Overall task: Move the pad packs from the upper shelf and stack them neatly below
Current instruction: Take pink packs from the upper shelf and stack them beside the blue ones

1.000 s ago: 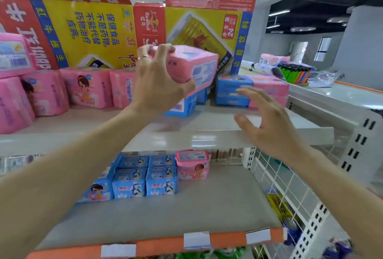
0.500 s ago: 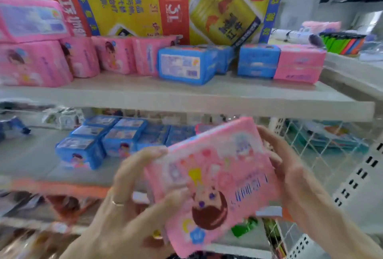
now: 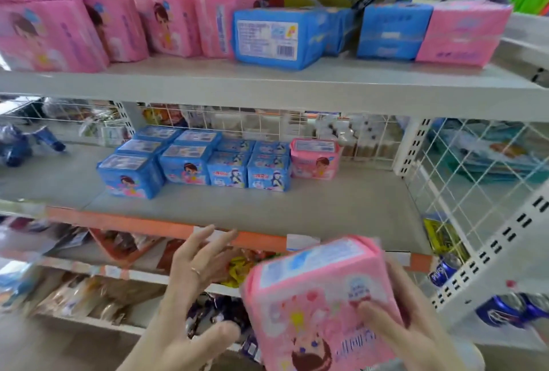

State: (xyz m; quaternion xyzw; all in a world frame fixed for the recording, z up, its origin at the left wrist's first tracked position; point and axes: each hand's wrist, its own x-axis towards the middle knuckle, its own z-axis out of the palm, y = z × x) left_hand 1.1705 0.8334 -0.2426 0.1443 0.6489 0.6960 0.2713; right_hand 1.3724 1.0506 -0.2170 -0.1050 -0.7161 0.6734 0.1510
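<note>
Item in transit: one pink pad pack (image 3: 320, 308), held low and in front of the lower shelf (image 3: 326, 210), below its orange front strip and not yet over the shelf surface. Your right hand (image 3: 398, 323) has its fingers (image 3: 375, 315) closed around the pack, the thumb pressed on its printed face and the rest wrapped behind its right side. Your left hand (image 3: 196, 287) is just left of the pack, fingers spread and holding nothing; whether the thumb touches the pack's left edge cannot be told. Stock already on the lower shelf: a block of blue packs (image 3: 193, 162) towards the back, two rows deep, with a single pink shelf pack (image 3: 315, 159) touching the block's right end; bare shelf lies in front of and to the right of that pink one. Stock remaining on the upper shelf (image 3: 267, 85): a row of upright pink packs (image 3: 118, 29) at the left, blue packs (image 3: 267, 38) in the middle, a blue and pink pair (image 3: 430, 32) at the right. Step in hand: carrying one pack down for placing. Next move, as judged: raise the pack over the lower shelf's front strip, keep it upright with its face forward, and set it beside or in front of the pink shelf pack, squared to the blue block.
</note>
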